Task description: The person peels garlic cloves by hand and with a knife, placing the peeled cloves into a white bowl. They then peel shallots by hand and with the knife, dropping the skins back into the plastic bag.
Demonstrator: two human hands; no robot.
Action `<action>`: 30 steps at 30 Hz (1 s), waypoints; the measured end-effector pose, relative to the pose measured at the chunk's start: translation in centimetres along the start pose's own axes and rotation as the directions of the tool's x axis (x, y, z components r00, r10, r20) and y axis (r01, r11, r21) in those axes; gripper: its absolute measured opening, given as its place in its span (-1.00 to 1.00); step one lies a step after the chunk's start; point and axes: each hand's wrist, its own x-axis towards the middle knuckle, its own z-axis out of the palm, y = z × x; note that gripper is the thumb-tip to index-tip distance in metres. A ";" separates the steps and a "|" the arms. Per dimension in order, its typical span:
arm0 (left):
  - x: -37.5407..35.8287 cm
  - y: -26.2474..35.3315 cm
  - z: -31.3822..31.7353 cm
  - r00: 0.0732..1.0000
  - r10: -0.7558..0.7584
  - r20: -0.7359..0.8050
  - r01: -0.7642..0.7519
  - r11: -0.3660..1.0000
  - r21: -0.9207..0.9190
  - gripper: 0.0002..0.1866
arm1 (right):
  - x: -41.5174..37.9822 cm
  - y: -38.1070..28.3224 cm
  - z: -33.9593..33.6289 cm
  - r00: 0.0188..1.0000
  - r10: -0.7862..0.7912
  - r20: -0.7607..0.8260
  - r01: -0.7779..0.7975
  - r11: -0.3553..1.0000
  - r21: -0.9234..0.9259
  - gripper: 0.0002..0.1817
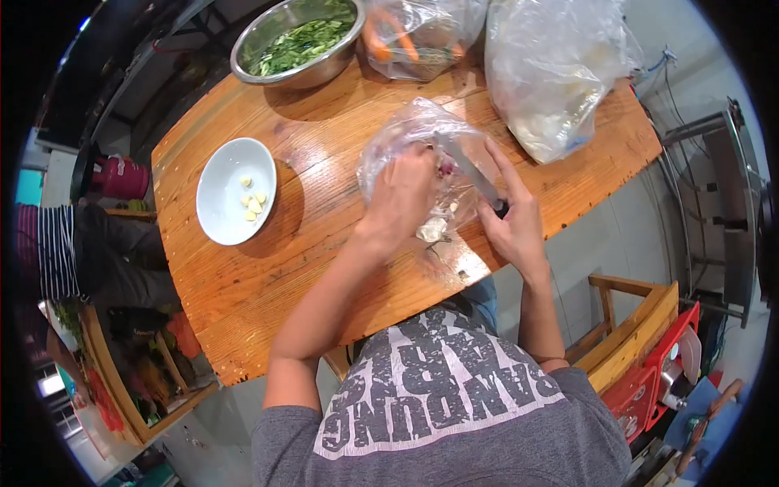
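My right hand [515,227] is closed on a knife [471,170], whose handle shows dark by the thumb and whose blade slants up and left over a clear plastic bag [398,130]. My left hand [403,191] reaches into the bag's opening with its fingers bent; what they hold, if anything, is hidden. Small purplish and white pieces show inside the bag. A pale garlic bulb [432,230] lies at the bag's near edge. To the left, a white plate [213,207] holds several peeled cloves [253,203].
On the wooden table [324,243], a metal bowl [324,75] of chopped greens stands at the back, beside a plastic bag with carrots [398,40] and a large clear bag [560,73]. Another person [122,252] stands at the far left. A wooden chair [641,325] is at right.
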 end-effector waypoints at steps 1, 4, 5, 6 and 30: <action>0.4 -0.2 0.5 0.999 -0.045 0.029 0.043 0.998 0.049 -0.82 | -0.2 0.1 -0.2 1.000 0.011 0.015 -0.011 1.000 -0.019 -0.22; 0.7 0.4 1.0 1.000 0.000 -0.004 0.001 0.984 0.180 -0.87 | -0.8 1.0 -0.2 0.999 -0.003 0.039 -0.006 0.977 0.213 -0.28; 0.6 0.3 1.0 1.000 -0.004 -0.001 0.004 0.982 0.189 -0.86 | -0.9 1.1 -0.2 0.998 -0.001 0.055 -0.014 0.961 0.277 -0.30; 0.6 0.1 1.2 1.000 -0.009 0.000 0.009 0.980 0.197 -0.85 | -1.1 1.3 -0.3 0.997 0.015 0.081 -0.040 0.946 0.321 -0.33; -5.2 2.6 -3.6 0.922 -0.386 -0.040 0.292 0.758 -0.583 -0.84 | -1.2 -1.5 -1.6 0.856 0.104 0.507 -0.363 0.819 0.444 -0.63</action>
